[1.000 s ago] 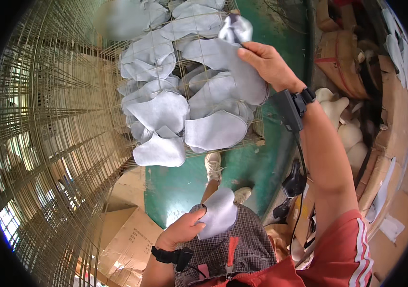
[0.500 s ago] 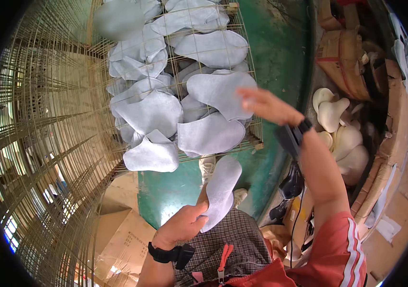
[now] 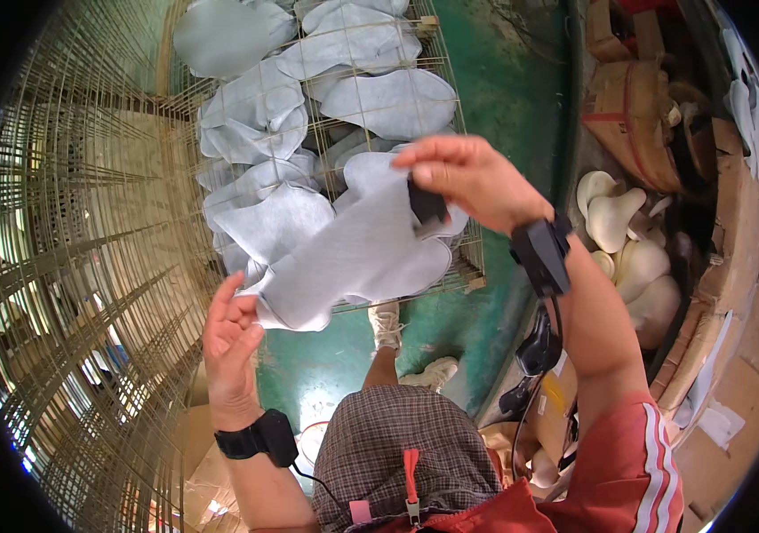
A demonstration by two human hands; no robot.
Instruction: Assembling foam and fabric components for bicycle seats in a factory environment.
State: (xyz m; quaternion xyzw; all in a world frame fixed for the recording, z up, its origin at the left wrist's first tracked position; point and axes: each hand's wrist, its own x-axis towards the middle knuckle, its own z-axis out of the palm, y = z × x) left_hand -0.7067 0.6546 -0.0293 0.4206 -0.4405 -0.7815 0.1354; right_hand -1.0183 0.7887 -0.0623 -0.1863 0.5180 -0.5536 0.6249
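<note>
A grey, felt-like, sole-shaped piece (image 3: 335, 249) slants over the wire rack, blurred by motion. My right hand (image 3: 473, 173) pinches its upper right end between thumb and fingers. A small dark patch shows beneath that thumb; what it is I cannot make out. By the lower left end, my left hand (image 3: 233, 342) has its fingers apart, close to the edge; whether it touches cannot be told. Several similar grey pieces (image 3: 388, 102) lie overlapping on the wire rack (image 3: 471, 282), some hidden under the raised one.
Tall wire racks (image 3: 68, 222) crowd the left side. Cream-coloured shaped pieces (image 3: 615, 218) are heaped at the right beside cardboard boxes (image 3: 628, 115). A black cable (image 3: 522, 435) hangs near my right arm. Below the rack are a green floor (image 3: 317, 364) and shoes (image 3: 433, 375).
My left hand has moved left and up from my lap to the rack's near edge, no longer gripping a piece there. My right hand has moved slightly left and now grips a piece.
</note>
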